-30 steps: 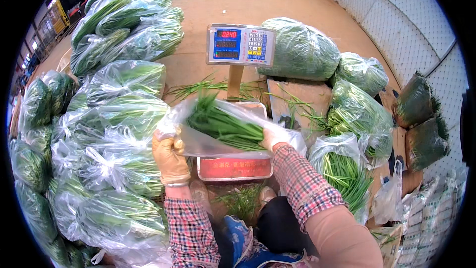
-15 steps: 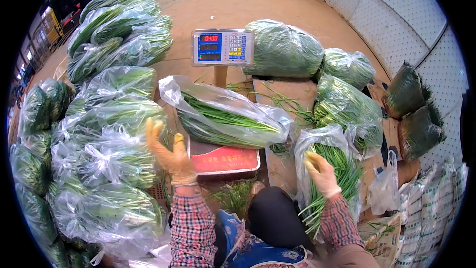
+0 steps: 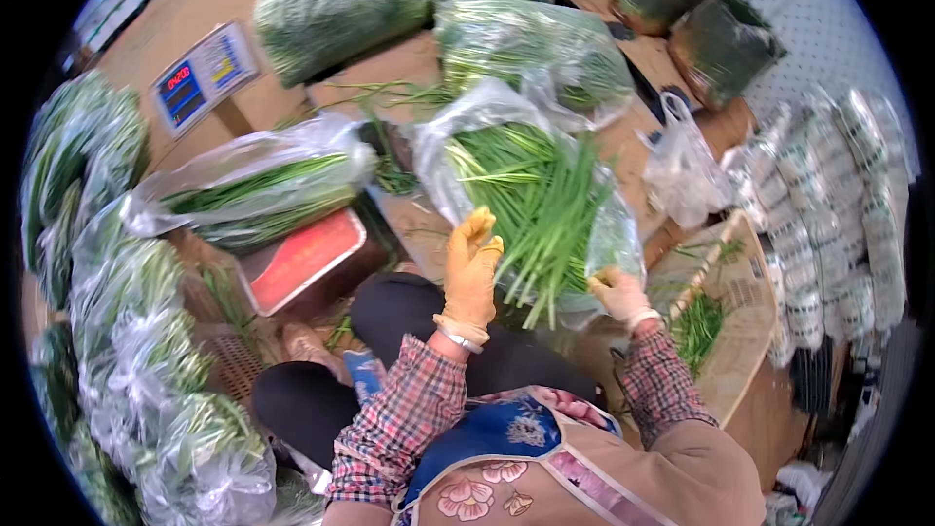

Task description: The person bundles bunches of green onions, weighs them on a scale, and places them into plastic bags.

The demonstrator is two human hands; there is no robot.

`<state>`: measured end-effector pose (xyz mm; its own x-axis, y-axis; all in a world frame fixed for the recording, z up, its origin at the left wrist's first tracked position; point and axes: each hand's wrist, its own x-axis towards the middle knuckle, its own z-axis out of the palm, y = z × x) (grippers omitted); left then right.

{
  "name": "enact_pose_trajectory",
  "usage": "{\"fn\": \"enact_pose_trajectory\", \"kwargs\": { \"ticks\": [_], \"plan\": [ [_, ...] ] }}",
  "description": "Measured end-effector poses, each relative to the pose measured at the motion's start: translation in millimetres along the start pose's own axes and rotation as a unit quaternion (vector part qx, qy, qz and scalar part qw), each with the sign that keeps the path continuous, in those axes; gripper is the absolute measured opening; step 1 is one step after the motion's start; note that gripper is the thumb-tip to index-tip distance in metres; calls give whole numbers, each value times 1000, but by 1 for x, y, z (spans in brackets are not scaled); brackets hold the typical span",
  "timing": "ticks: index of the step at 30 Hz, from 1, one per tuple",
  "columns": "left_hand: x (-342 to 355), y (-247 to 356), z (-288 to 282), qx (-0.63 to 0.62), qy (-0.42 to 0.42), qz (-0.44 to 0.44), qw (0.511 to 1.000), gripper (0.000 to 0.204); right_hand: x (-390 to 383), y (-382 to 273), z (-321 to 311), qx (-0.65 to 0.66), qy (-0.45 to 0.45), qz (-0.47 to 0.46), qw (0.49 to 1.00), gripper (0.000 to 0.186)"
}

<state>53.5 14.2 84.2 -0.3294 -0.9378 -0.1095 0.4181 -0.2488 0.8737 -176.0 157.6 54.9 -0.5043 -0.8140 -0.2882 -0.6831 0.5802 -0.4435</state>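
My left hand (image 3: 469, 282), in an orange-tinted glove, is raised with fingers apart and holds nothing, just left of loose green leafy stalks (image 3: 531, 195). These lie in an open clear plastic bag (image 3: 443, 151). My right hand (image 3: 618, 297), also gloved, has curled fingers pinching the bag's lower right edge beside the stalk ends. On my left a long bag of similar greens (image 3: 263, 200) rests on a scale with a red-topped pan (image 3: 297, 268); its display head (image 3: 205, 78) stands on a post behind.
Bagged greens (image 3: 146, 351) are heaped along the left, others (image 3: 341, 15) at the back. A plastic crate (image 3: 735, 302) stands at my right, with a white carrier bag (image 3: 677, 170) above it, dark green packs (image 3: 711, 49) against the wall and white wrapped rolls (image 3: 818, 214).
The greens bag held one second ago was set on the scale and released. My view has swung right toward the open bag, where both hands have moved.
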Motion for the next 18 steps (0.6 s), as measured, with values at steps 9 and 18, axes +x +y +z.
{"fn": "enact_pose_trajectory", "kwargs": {
  "ticks": [9, 18],
  "plan": [
    [11, -105, 14, 544, -45, -244, 802, 46, -20, 21, 47, 372, -138, 223, 891, 27],
    [25, -144, -3, 316, -247, -457, 794, 31, 7, 15, 99, 530, -198, 253, 785, 35]
  ]
}}
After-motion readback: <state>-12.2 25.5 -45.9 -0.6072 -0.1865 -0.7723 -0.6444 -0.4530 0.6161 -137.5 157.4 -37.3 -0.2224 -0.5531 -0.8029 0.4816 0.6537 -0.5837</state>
